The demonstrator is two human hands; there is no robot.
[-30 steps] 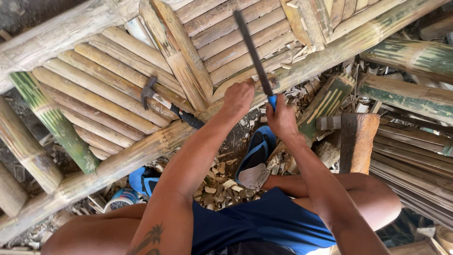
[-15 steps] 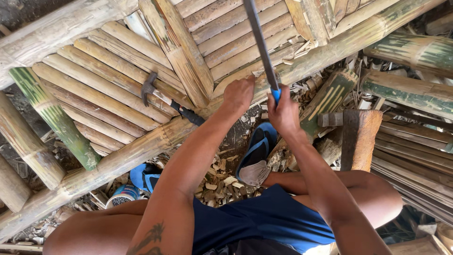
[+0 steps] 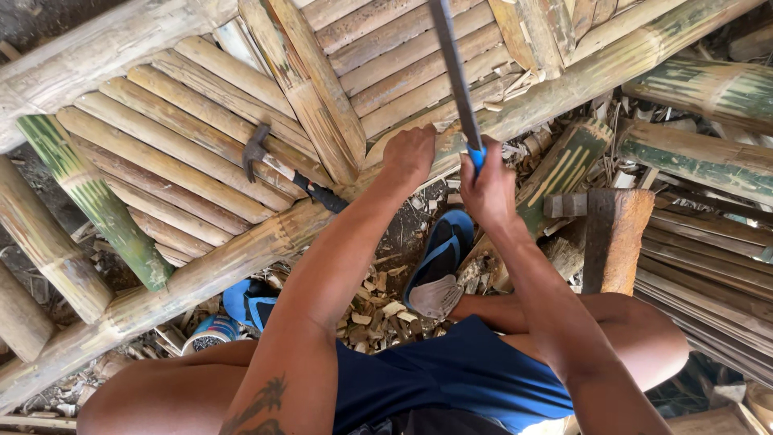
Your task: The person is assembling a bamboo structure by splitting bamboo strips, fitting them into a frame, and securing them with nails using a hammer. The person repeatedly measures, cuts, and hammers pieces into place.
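Observation:
My right hand (image 3: 488, 190) grips the blue handle of a long saw (image 3: 452, 68), whose dark blade runs up and away across the bamboo slats. My left hand (image 3: 411, 153) presses down on the thick bamboo pole (image 3: 266, 242) that forms the near edge of a slatted bamboo panel (image 3: 185, 153), just left of the blade. A claw hammer (image 3: 278, 167) with a black grip lies on the slats to the left of my hands.
A green bamboo post (image 3: 97, 201) props the panel at the left. Blue sandals (image 3: 439, 262) and wood chips (image 3: 378, 302) lie on the ground between my knees. A wooden block (image 3: 616, 238) and stacked bamboo poles (image 3: 700, 157) stand at the right.
The saw blade has swung to a steeper angle and slid forward across the slats. My hands stay at the pole's edge, shifted slightly.

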